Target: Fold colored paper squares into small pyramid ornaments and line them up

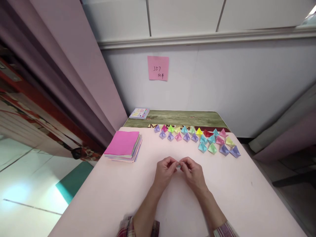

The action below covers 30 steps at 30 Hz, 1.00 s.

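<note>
My left hand (pixel 164 170) and my right hand (pixel 193 171) meet above the middle of the pale table, fingers pinched. Between their fingertips is a small piece of light blue folded paper (pixel 179 165), mostly hidden by the thumbs and fingers. Beyond my hands, folded paper boats (pixel 186 137) in many colours stand in rows along the far side, with several more, such as a purple one (pixel 235 151), grouped at the right. A stack of coloured paper squares (pixel 122 144), bright pink on top, lies to the left of my hands.
A pale cover (pixel 111 194) spreads over the table, leaving a green wood-patterned strip (pixel 177 116) at the back. On that strip's left end sits a printed packet (pixel 139 113). A pink handwritten note (pixel 158 68) is stuck to the wall. Curtains hang at the left.
</note>
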### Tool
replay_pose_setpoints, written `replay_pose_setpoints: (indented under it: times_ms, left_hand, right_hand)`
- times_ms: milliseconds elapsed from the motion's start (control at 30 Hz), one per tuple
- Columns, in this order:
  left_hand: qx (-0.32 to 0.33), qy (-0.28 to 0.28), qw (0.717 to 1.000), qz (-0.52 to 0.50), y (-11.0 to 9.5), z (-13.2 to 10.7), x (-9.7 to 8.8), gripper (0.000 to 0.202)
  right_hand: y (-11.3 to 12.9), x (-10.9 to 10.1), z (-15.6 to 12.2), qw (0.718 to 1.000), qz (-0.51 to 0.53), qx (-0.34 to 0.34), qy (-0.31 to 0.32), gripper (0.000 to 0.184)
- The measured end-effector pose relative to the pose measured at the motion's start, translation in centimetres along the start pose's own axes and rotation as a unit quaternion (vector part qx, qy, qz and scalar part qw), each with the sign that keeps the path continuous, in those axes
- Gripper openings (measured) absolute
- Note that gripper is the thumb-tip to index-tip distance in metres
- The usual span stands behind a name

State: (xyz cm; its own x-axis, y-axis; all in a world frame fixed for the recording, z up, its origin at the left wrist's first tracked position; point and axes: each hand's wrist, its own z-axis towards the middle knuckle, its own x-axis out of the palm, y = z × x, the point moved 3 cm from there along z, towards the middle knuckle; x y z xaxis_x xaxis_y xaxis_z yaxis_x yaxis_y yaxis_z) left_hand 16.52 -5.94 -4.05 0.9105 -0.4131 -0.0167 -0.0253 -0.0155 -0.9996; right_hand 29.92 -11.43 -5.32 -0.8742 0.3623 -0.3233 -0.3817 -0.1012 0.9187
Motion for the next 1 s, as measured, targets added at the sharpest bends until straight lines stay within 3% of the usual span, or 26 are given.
replay_pose_setpoints:
  times_ms: [133,333,567,667,767,833,900,1000]
  left_hand:
    - [-0.018,0.0,0.999,-0.03,0.5,0.0,0.1,0.023]
    - [-0.073,0.015,0.996,-0.05,1.9,0.4,0.1,0.029]
    - [-0.092,0.006,0.988,0.123,1.7,0.2,-0.4,0.046]
    - [-0.05,-0.062,0.966,0.248,1.2,0.2,-1.3,0.051]
    - [-0.008,-0.158,0.939,0.306,0.7,0.3,-2.5,0.039]
    - [0.008,-0.183,0.942,0.28,0.6,0.5,-3.3,0.028]
    - [0.018,-0.168,0.96,0.223,0.7,0.8,-3.7,0.021]
    - [0.035,-0.076,0.984,0.155,0.8,1.1,-3.6,0.013]
  right_hand:
    - [-0.1,0.0,0.0,1.0,0.014,0.016,0.014,0.022]
    - [-1.7,0.8,0.2,0.988,0.103,0.106,0.041,0.03]
    - [-2.5,0.7,-0.2,0.957,0.179,0.229,0.021,0.046]
    - [-2.8,0.0,-0.3,0.954,0.162,0.251,-0.035,0.05]
    - [-3.0,-0.9,-0.3,0.959,0.125,0.231,-0.102,0.047]
    - [-2.9,-1.4,-0.3,0.968,0.086,0.198,-0.126,0.044]
    - [-2.4,-1.6,-0.2,0.979,0.046,0.156,-0.122,0.039]
    - [-1.4,-1.1,0.1,0.994,0.014,0.075,-0.073,0.029]
